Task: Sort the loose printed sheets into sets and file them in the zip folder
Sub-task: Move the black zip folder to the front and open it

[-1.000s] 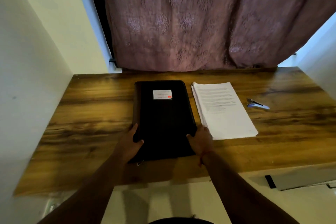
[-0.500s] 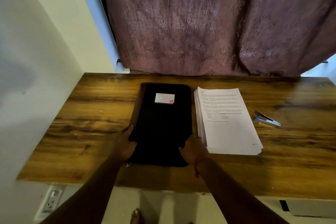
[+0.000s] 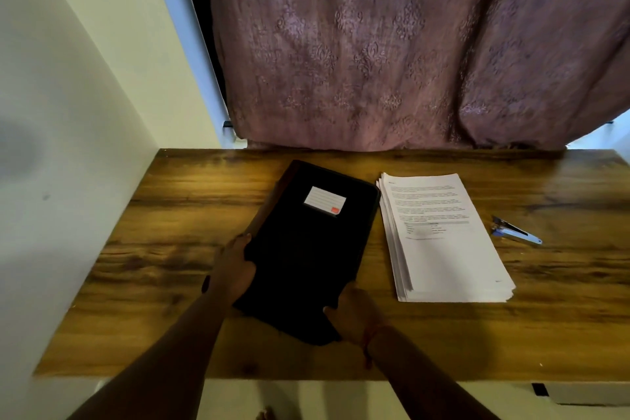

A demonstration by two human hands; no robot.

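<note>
Your left hand (image 3: 234, 269) grips the left long edge of the flat black rectangular zip folder (image 3: 313, 249), thumb over its cover. The folder sits on the brown wood-grain table (image 3: 163, 249), left of centre, its long axis running from you toward the curtain but skewed: the far end, with the white label (image 3: 325, 200), leans right and the near end leans left. Your right hand (image 3: 354, 315) clasps the folder's near right corner, fingers curled at its edge. Just right of the folder, apart from it, lies the thick stack of white printed sheets (image 3: 443, 242), long axis also pointing away from you. Further right rests a small blue-and-silver stapler (image 3: 514, 235). A mauve patterned curtain (image 3: 409, 44) hangs behind the table.
</note>
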